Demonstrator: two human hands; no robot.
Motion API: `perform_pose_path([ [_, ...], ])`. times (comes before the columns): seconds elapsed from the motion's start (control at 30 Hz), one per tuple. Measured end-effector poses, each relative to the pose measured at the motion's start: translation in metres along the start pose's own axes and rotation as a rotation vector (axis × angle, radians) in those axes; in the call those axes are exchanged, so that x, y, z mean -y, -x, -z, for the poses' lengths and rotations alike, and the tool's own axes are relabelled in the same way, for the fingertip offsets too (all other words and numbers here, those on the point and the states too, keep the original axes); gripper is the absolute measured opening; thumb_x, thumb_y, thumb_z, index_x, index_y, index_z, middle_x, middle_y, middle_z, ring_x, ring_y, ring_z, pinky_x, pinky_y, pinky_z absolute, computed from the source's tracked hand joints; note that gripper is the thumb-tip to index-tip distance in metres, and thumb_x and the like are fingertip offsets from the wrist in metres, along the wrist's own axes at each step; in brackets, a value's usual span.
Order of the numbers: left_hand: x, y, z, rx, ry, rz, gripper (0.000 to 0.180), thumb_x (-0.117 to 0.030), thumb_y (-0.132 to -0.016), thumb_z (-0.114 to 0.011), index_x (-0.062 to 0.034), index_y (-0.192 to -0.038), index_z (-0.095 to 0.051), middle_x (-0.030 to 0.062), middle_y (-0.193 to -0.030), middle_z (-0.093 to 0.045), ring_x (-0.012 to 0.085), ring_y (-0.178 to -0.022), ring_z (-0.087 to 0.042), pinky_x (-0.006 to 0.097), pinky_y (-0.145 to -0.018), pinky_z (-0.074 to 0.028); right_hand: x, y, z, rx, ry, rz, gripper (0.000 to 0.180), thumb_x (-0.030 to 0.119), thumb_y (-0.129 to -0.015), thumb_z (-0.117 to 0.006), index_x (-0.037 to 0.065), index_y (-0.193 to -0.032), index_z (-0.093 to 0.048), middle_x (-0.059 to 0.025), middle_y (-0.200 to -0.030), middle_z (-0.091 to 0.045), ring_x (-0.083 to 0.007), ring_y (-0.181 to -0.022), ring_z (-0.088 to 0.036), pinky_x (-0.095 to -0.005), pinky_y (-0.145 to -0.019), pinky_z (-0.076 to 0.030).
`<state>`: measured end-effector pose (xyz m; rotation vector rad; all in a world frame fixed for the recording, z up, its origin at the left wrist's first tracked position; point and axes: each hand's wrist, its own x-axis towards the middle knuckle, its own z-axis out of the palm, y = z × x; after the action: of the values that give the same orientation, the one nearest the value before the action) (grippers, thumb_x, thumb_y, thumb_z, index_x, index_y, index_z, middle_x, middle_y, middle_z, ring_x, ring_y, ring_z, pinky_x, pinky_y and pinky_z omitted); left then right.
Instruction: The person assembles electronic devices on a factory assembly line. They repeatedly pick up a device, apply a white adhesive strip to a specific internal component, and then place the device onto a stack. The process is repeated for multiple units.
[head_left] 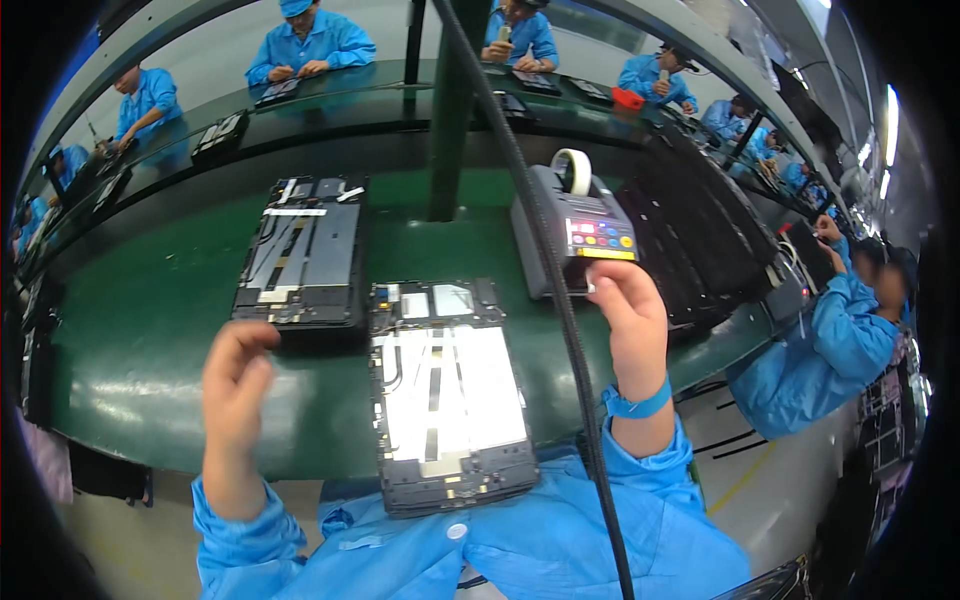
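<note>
In front of me an opened tablet [450, 400] lies at the table's near edge, its silvery battery area and dark frame exposed. A second opened tablet [308, 250] rests farther back on the left, apparently on top of a stack. My left hand [236, 385] hovers just before that stack, fingers curled, a gap between thumb and forefinger and nothing visible in it. At the front of a grey tape dispenser [575, 225], my right hand [632, 310] pinches a small white piece of tape [590, 280]. A roll of tape [572, 172] sits on the dispenser's top.
A black cable [545, 230] hangs across the view between the near tablet and my right hand. Behind stands a green post [446, 160]. Black trays [700, 230] fill the table's right side. Co-workers in blue sit along the far bench; a person [825, 330] works at the right.
</note>
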<state>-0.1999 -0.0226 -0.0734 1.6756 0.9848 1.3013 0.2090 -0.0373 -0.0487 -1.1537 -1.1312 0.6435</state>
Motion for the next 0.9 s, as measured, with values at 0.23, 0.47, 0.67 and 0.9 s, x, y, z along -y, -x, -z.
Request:
perform_pose_path([
  [0.23, -0.035, 0.018, -0.092, 0.145, -0.108, 0.028, 0.031, -0.006, -0.075, -0.062, -0.0003, -0.105, -0.061, 0.0073, -0.099, -0.058, 0.0153, -0.095, -0.054, 0.028, -0.079, -0.041, -0.057, -0.027, 0.030, 0.035, 0.022, -0.513, 0.029, 0.034, -0.089, -0.061, 0.005, -0.091, -0.063, -0.0035, -0.077, -0.064, -0.0079, -0.057, -0.054, -0.0215, -0.051, -0.036],
  [0.47, -0.059, 0.025, -0.110, 0.275, -0.130, -0.015, 0.025, -0.007, -0.076, -0.063, 0.0007, -0.100, -0.063, 0.0091, -0.091, -0.060, 0.0170, -0.081, -0.053, 0.030, -0.072, -0.042, -0.021, 0.011, 0.005, 0.253, -0.068, -0.296, 0.021, 0.020, -0.089, -0.058, 0.004, -0.078, -0.064, -0.0057, -0.071, -0.064, -0.0099, -0.056, -0.056, -0.0213, -0.052, -0.042],
  [0.67, -0.059, 0.030, -0.132, 0.323, -0.047, 0.113, 0.028, -0.018, -0.079, -0.075, -0.0009, -0.099, -0.065, 0.0063, -0.087, -0.063, 0.0135, -0.073, -0.058, 0.027, -0.063, -0.046, 0.015, 0.066, -0.037, 1.015, -0.056, -0.212, 0.032, 0.029, -0.095, -0.056, 0.000, -0.084, -0.065, -0.0048, -0.070, -0.061, -0.0129, -0.066, -0.054, -0.0278, -0.061, -0.044],
  [0.9, -0.053, 0.034, -0.132, 0.091, -0.061, 0.009, 0.010, -0.012, -0.079, -0.073, -0.0029, -0.080, -0.070, 0.0060, -0.074, -0.065, 0.0169, -0.067, -0.060, 0.029, -0.058, -0.047, 0.025, 0.061, -0.052, 0.639, 0.331, 0.284, 0.025, 0.022, -0.088, -0.063, 0.001, -0.100, -0.069, -0.0132, -0.071, -0.064, -0.0241, -0.064, -0.064, -0.0327, -0.059, -0.048],
])
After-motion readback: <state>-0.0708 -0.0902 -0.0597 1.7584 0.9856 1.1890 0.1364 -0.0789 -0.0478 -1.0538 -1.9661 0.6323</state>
